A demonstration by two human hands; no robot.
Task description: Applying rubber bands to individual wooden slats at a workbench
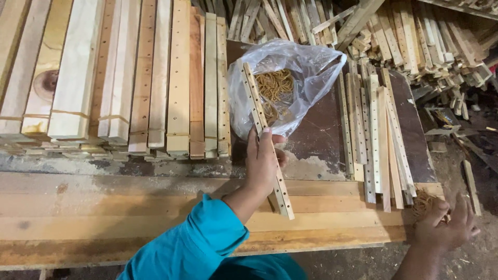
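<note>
My left hand (262, 163), in a teal sleeve, grips a thin wooden slat with a row of holes (253, 96). The slat runs diagonally from the bench planks up across a clear plastic bag (314, 72), which holds tan rubber bands (275, 85). My right hand (446, 225) is low at the right, off the bench corner, with its fingers curled on a small clump of rubber bands (423, 201). A loose group of several similar slats (381, 135) lies between my two hands, closer to the right one.
Bundles of banded wooden strips (129, 78) lie side by side at the left. The bag rests on a dark board (321, 135). Wide planks (104, 207) form the near bench edge. A heap of short offcuts (415, 36) fills the top right, above a dusty floor (467, 155).
</note>
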